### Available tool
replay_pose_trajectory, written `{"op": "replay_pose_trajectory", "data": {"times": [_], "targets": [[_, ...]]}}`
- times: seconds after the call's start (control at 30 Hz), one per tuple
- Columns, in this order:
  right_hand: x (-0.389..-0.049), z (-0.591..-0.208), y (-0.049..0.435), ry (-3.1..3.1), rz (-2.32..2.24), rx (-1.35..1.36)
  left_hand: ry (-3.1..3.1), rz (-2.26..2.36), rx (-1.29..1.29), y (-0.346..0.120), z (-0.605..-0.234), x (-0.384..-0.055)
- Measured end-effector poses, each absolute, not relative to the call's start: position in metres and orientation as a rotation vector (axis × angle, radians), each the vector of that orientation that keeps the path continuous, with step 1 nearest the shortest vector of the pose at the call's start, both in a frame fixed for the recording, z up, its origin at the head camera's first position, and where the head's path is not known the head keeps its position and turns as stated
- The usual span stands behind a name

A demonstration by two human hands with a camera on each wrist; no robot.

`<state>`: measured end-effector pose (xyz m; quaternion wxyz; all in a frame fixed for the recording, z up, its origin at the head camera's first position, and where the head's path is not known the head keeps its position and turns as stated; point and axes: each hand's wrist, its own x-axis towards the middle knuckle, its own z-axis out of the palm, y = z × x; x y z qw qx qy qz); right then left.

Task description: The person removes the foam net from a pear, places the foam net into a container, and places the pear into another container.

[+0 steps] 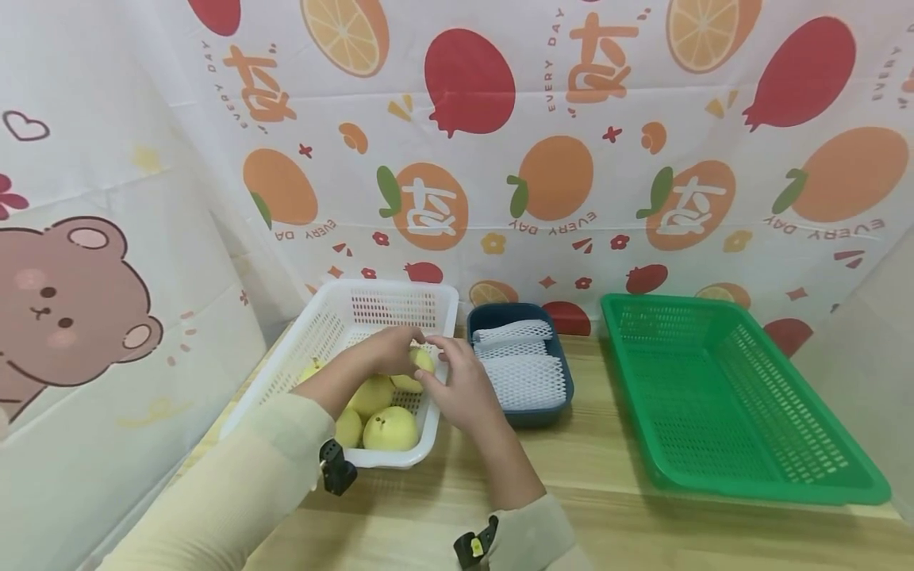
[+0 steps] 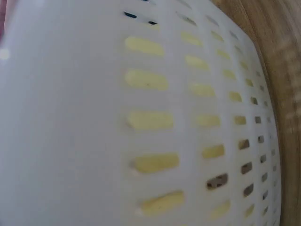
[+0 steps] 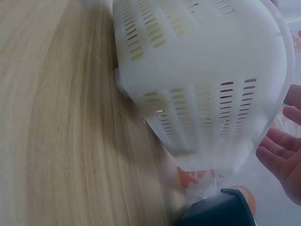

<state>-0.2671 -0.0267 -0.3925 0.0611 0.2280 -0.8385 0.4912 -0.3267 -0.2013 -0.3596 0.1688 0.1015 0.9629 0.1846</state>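
Observation:
In the head view, my left hand [image 1: 391,349] reaches into the white basket [image 1: 451,317] and curves over a round yellow pear [image 1: 423,362] from its left and top. My right hand [image 1: 464,388] is at the basket's right rim, thumb toward the same pear, fingers loosely bent and holding nothing. More pears [image 1: 390,429] lie below in the basket. The left wrist view is filled by the slotted basket wall [image 2: 94,117], with yellow showing through. In the right wrist view, my right hand [image 3: 287,160] is beyond the basket wall [image 3: 188,61].
A dark blue bin [image 1: 539,416] holding several white foam net sleeves [image 1: 524,381] stands right of the white basket. Farther right is a green basket [image 1: 757,484]. All stand on a wooden table [image 1: 585,476] before a fruit-print cloth [image 1: 493,198].

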Motion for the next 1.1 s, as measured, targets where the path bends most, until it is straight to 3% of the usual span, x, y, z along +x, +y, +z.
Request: {"op": "replay_pose_trajectory", "data": {"times": [0.43,0.8,0.93,1.1], "targets": [[-0.270,-0.397,-0.018,-2.560,1.411,0.654,2.731,0.538,0.369,-0.197,-0.367,-0.336],[-0.278,-0.392,0.011,-2.594,1.321,0.555,2.728,0.520,0.474,-0.188,-0.338,-0.343],[-0.284,-0.373,0.025,-2.694,1.181,0.625,2.847,0.359,0.418,-0.197,-0.322,-0.348],[-0.306,-0.322,0.059,-2.700,0.924,0.734,3.078,0.079,0.416,-0.211,-0.305,-0.359]]}}
